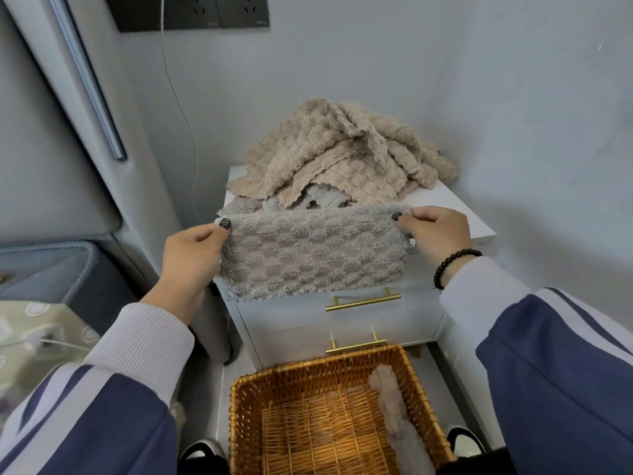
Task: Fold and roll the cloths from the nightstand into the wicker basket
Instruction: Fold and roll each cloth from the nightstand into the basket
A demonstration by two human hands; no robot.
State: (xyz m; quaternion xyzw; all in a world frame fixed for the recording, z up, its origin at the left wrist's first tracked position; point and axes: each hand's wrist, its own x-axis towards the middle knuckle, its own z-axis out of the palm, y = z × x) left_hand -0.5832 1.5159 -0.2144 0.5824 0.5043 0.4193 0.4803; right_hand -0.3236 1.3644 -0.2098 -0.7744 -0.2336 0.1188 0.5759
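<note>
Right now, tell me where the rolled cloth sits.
In the head view, the rolled cloth lies inside the wicker basket, along its right wall, on the floor below the nightstand.

I see the cloth pile point(346, 152) on the nightstand point(455, 214), far from me. The wicker basket point(329, 416) sits near, before the nightstand, with a rolled cloth point(394, 413) in its right side.

Fingers of the left hand point(191, 255) and the right hand point(436, 234) lie behind the grey cloth point(313, 252), unseen. That cloth covers the desk point(455, 214) front edge. The wicker basket point(246, 416) is cut off by the bottom edge. The beige pile point(342, 152) hides the cloths beneath.
</note>
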